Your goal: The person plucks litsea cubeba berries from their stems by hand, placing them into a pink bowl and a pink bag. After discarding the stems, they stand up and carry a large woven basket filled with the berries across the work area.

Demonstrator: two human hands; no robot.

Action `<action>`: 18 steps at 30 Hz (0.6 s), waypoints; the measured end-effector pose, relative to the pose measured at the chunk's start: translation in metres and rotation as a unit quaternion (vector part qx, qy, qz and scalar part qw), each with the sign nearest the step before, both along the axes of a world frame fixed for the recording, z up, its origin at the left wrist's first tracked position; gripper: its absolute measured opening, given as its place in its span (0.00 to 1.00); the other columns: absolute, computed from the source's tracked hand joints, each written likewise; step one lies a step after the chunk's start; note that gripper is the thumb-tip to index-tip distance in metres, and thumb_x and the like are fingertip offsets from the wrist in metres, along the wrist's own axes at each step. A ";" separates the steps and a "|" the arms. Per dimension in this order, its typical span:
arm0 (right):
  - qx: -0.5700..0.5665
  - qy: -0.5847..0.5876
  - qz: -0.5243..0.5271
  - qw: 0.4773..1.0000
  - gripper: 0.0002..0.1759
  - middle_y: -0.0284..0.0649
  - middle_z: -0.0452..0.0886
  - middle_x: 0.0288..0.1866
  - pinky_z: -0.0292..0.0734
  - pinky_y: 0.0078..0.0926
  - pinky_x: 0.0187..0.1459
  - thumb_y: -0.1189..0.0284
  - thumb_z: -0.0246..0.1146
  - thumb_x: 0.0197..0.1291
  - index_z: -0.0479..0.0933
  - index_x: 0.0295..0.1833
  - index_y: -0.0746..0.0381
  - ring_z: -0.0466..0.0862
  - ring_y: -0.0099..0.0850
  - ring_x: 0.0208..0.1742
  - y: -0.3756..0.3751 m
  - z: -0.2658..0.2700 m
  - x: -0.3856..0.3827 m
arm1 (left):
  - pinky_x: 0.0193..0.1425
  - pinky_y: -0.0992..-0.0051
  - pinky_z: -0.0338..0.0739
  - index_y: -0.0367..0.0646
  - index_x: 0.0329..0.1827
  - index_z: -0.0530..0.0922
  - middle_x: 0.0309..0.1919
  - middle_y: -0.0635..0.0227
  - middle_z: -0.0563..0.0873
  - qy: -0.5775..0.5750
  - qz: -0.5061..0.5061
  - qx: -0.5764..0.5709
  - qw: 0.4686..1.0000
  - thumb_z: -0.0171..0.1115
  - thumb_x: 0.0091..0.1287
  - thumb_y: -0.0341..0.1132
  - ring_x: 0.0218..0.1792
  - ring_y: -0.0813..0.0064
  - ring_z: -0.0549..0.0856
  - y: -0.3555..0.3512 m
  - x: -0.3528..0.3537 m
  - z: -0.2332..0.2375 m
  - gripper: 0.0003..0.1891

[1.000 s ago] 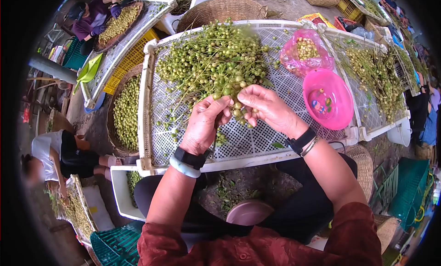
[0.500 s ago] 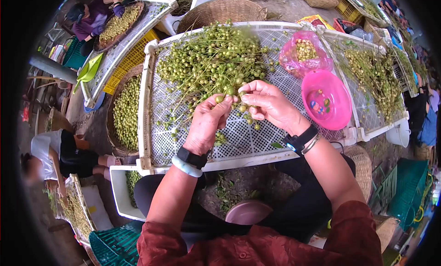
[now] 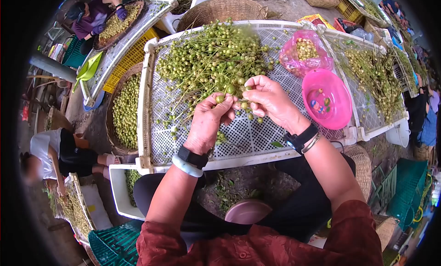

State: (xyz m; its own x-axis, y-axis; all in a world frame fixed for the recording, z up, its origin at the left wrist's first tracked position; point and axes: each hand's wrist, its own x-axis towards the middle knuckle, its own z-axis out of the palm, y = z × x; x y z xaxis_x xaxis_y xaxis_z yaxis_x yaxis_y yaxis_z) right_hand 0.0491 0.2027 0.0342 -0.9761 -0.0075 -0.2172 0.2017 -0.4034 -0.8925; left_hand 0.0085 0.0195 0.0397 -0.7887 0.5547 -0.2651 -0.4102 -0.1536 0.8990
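Both my hands meet over the white mesh tray [image 3: 248, 153], close to the near side of a heap of green berries on thin stems [image 3: 206, 59]. My left hand [image 3: 209, 119] is closed, with a green berry [image 3: 219, 99] pinched at thumb and forefinger. Fingers of my right hand [image 3: 271, 100] are closed on a small sprig of berries [image 3: 250, 115], some of which hang below the fingertips. The fingertips of the two hands almost touch. To the right stand a pink plastic basin [image 3: 337, 98] and a pink bag [image 3: 291, 59] holding pale berries.
A round basket of berries [image 3: 126, 123] stands left of the tray, a white bin [image 3: 120, 190] below it. Another tray [image 3: 363, 132] with stems adjoins on the right. Co-workers [image 3: 87, 17] sit at the left. A large wicker basket [image 3: 220, 11] is behind.
My right hand has moved slightly up and right, drawing the sprig a little away from my left hand. At upper left, a co-worker's gloved hand has shifted over their berries.
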 end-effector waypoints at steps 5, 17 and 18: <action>0.029 0.013 -0.021 0.999 0.13 0.36 0.74 0.32 0.70 0.18 0.20 0.81 0.60 0.60 0.67 0.49 0.65 0.77 0.22 0.25 0.009 0.003 -0.001 | 0.36 0.81 0.78 0.39 0.41 0.78 0.35 0.64 0.86 -0.022 -0.007 0.023 0.999 0.54 0.71 0.32 0.30 0.79 0.83 -0.003 -0.002 -0.002 0.07; 0.000 0.024 0.075 0.997 0.11 0.36 0.75 0.26 0.67 0.15 0.23 0.81 0.56 0.59 0.69 0.48 0.65 0.73 0.20 0.22 0.018 0.014 0.005 | 0.45 0.73 0.83 0.36 0.43 0.75 0.38 0.57 0.86 -0.058 0.020 0.043 0.997 0.51 0.72 0.30 0.37 0.69 0.87 -0.005 -0.006 -0.008 0.07; 0.003 0.026 0.087 0.996 0.11 0.36 0.75 0.25 0.66 0.15 0.23 0.81 0.56 0.59 0.69 0.48 0.65 0.72 0.20 0.21 0.020 0.015 0.006 | 0.45 0.74 0.83 0.37 0.42 0.75 0.37 0.57 0.86 -0.062 0.029 0.042 0.997 0.51 0.72 0.30 0.38 0.69 0.87 -0.006 -0.007 -0.009 0.07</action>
